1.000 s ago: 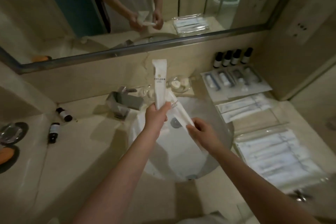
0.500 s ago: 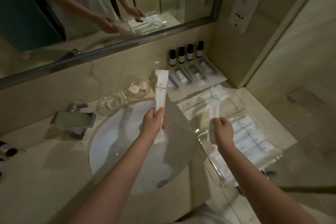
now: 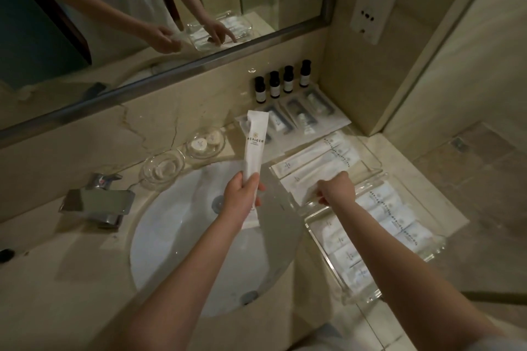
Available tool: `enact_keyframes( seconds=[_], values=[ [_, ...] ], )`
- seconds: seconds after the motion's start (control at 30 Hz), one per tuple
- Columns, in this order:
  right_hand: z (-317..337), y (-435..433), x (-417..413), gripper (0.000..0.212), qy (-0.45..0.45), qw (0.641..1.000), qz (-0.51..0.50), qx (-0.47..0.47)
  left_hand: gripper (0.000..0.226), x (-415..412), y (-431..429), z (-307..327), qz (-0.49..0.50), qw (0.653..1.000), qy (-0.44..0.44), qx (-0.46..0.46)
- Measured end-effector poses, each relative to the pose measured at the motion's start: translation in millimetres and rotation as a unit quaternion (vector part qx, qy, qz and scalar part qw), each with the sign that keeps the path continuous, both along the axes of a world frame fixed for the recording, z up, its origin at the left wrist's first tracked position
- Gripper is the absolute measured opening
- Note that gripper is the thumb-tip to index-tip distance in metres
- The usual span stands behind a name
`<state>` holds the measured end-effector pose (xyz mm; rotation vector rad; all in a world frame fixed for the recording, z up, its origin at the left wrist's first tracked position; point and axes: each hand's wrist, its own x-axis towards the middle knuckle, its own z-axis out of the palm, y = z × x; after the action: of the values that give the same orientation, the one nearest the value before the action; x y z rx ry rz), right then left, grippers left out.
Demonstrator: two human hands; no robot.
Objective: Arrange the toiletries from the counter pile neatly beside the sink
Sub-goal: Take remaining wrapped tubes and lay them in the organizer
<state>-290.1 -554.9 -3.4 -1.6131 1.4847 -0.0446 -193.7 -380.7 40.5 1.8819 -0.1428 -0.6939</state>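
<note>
Two hands are working at the sink (image 3: 159, 222). The left hand (image 3: 242, 196) is gripping a long white packet (image 3: 256, 145) by its lower part and holding it upright above the far right rim of the sink. The right hand (image 3: 338, 188) is reaching down, fingers curled, onto the near end of a row of packets (image 3: 310, 162) lying side by side on the surface (image 3: 57, 293) just right of the sink. Whether it is pinching one packet or only pressing it flat cannot be told.

Probable faults:
- The upright packet is hanging over the basin. A loosening grip would likely be dropping it into the sink.
- The row packets are looking light and are touching one another. A sideways drag by the right hand would likely be skewing the neighbours.
- The right forearm is passing over the far end of the clear tray (image 3: 368, 296) right of the sink. A low withdrawal could be nudging it.

Markings: the upright packet is carrying a small gold emblem with one line of characters beneath, too small to read. Four dark bottles (image 3: 281, 84), standing beyond the sink to its right, are bearing pale, illegible labels.
</note>
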Motion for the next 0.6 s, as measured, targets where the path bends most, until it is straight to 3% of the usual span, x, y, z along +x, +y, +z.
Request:
enact_keyframes(
  seconds=[0.1,0.17,0.27,0.4,0.47,0.6],
  values=[
    [-2.8,-11.5,2.1,0.027,0.026,0.996,0.079,0.019,0.020,1.5,-1.1,-1.5,0.004,1.000,-0.004,0.014],
    [0.0,-18.5,-2.4,0.025,0.042,0.988,0.139,-0.043,0.020,2.1,-1.9,-2.2,0.001,1.000,-0.007,0.022],
    [-3.1,-36.1,-15.5,0.055,0.072,0.921,0.295,-0.244,0.021,2.7,-3.3,-3.4,-0.001,1.000,-0.008,0.029],
    [-8.4,-59.8,-21.1,0.071,0.140,0.834,0.471,-0.249,0.023,2.4,-7.1,-5.7,-0.001,0.999,-0.006,0.042],
    [-13.2,-63.4,-22.2,0.064,0.153,0.818,0.492,-0.256,0.023,2.6,-9.5,-8.2,-0.001,0.999,-0.003,0.048],
    [-18.2,-59.0,-22.6,0.056,0.153,0.820,0.481,-0.271,0.023,4.2,-14.3,-11.9,-0.003,0.999,0.002,0.053]
  ],
)
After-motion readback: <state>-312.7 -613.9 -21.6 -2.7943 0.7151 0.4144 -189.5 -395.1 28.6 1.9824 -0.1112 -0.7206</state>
